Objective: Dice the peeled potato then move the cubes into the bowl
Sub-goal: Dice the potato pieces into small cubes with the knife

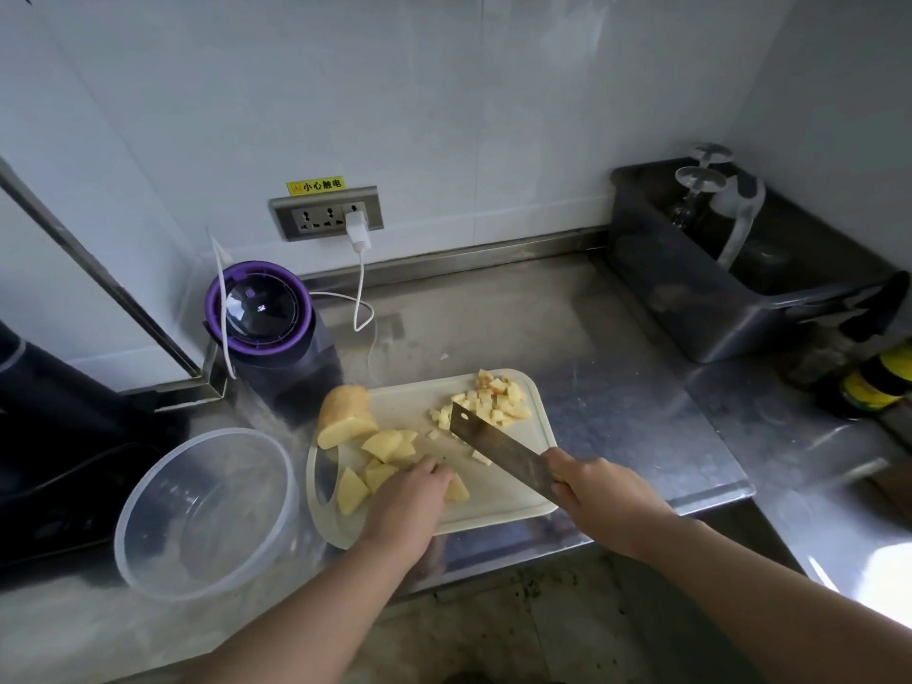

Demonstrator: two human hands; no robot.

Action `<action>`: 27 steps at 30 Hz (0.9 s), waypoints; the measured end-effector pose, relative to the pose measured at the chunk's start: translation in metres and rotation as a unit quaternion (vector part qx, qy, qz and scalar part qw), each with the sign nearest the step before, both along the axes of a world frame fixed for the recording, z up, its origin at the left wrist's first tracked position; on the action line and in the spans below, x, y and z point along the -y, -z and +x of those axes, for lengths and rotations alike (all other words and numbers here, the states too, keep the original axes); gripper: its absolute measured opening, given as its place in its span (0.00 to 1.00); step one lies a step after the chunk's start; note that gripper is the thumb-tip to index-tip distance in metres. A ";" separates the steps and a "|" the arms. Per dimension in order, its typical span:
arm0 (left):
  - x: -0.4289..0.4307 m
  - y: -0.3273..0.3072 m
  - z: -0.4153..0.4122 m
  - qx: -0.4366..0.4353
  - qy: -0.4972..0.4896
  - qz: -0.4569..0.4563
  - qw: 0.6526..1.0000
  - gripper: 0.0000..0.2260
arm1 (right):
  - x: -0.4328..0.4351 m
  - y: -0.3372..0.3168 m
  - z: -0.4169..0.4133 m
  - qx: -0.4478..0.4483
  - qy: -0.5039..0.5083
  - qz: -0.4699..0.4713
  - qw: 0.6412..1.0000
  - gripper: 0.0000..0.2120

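Yellow potato chunks (382,444) are lying on the left half of the cutting board (493,501), diced cubes (498,399) at its far right corner. The left grip (409,491) is curling over one chunk; the right grip (592,491) is clenching the knife (498,446). Flesh judged firm, wet, slippery: pin flat faces down.

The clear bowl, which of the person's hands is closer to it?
Left. The left hand holds potato chunks on the cutting board just right of the clear bowl; the right hand grips the cleaver farther right, beyond the left hand.
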State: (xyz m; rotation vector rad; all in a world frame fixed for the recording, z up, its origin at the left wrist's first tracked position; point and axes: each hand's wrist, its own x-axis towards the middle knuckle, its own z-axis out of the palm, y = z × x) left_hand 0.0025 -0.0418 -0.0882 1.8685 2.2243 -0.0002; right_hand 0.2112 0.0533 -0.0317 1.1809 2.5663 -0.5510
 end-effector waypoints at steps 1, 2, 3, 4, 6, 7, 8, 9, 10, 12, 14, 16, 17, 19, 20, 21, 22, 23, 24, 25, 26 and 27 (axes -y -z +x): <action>-0.002 0.001 0.000 0.005 -0.013 0.008 1.000 0.17 | 0.001 0.000 0.001 0.003 0.004 -0.004 1.000 0.13; -0.003 0.001 0.000 0.011 -0.024 0.016 1.000 0.17 | 0.003 0.001 0.002 0.006 0.005 -0.008 1.000 0.12; -0.003 0.001 0.000 0.022 -0.032 0.021 0.999 0.16 | 0.005 0.001 0.003 0.007 0.006 -0.012 1.000 0.12; -0.001 0.001 0.000 0.035 -0.040 0.026 0.998 0.17 | 0.006 0.002 0.003 0.006 0.006 -0.017 1.000 0.12; 0.000 -0.001 0.002 0.058 -0.050 0.036 0.996 0.18 | 0.010 0.005 0.003 0.005 0.006 -0.024 1.000 0.12; 0.000 -0.001 0.004 0.062 -0.054 0.041 0.996 0.19 | 0.012 0.006 0.001 0.005 0.005 -0.026 1.000 0.12; 0.000 -0.002 0.005 0.062 -0.059 0.041 0.995 0.19 | 0.014 0.008 0.000 0.006 0.003 -0.028 1.000 0.12; -0.002 -0.002 0.006 0.061 -0.067 0.042 0.995 0.19 | 0.016 0.009 -0.002 0.007 0.000 -0.030 1.000 0.12; -0.003 -0.002 0.008 0.062 -0.078 0.041 0.994 0.19 | 0.018 0.010 -0.004 0.008 -0.003 -0.032 0.999 0.12; -0.004 -0.002 0.010 0.072 -0.106 0.042 0.991 0.19 | 0.022 0.011 -0.008 0.011 -0.013 -0.036 0.999 0.13; -0.004 -0.003 0.012 0.085 -0.134 0.047 0.986 0.20 | 0.025 0.012 -0.013 0.015 -0.024 -0.040 0.999 0.15; -0.004 -0.003 0.012 0.090 -0.148 0.049 0.984 0.20 | 0.028 0.013 -0.016 0.015 -0.026 -0.041 0.999 0.16; -0.003 -0.003 0.012 0.087 -0.151 0.047 0.984 0.21 | 0.028 0.013 -0.018 0.017 -0.027 -0.038 0.999 0.16; -0.003 -0.002 0.012 0.082 -0.156 0.039 0.984 0.20 | 0.028 0.015 -0.020 0.020 -0.027 -0.038 0.999 0.17; -0.003 -0.001 0.012 0.080 -0.159 0.035 0.983 0.20 | 0.028 0.016 -0.021 0.020 -0.025 -0.041 0.999 0.17; -0.003 0.000 0.011 0.079 -0.159 0.032 0.984 0.19 | 0.029 0.018 -0.021 0.021 -0.024 -0.043 0.999 0.17; -0.004 0.001 0.011 0.078 -0.158 0.030 0.984 0.19 | 0.029 0.018 -0.021 0.023 -0.025 -0.043 0.999 0.17; -0.005 0.001 0.011 0.076 -0.155 0.030 0.984 0.18 | 0.030 0.019 -0.021 0.027 -0.025 -0.041 0.999 0.16; -0.006 0.001 0.011 0.076 -0.153 0.031 0.985 0.18 | 0.030 0.019 -0.020 0.026 -0.021 -0.041 0.999 0.15; -0.007 0.001 0.012 0.077 -0.150 0.033 0.985 0.17 | 0.030 0.020 -0.020 0.026 -0.017 -0.042 0.999 0.15; -0.007 0.001 0.013 0.079 -0.144 0.035 0.986 0.17 | 0.030 0.020 -0.019 0.028 -0.013 -0.042 0.999 0.15; -0.008 0.000 0.013 0.081 -0.136 0.036 0.987 0.17 | 0.029 0.020 -0.018 0.029 -0.011 -0.041 0.999 0.15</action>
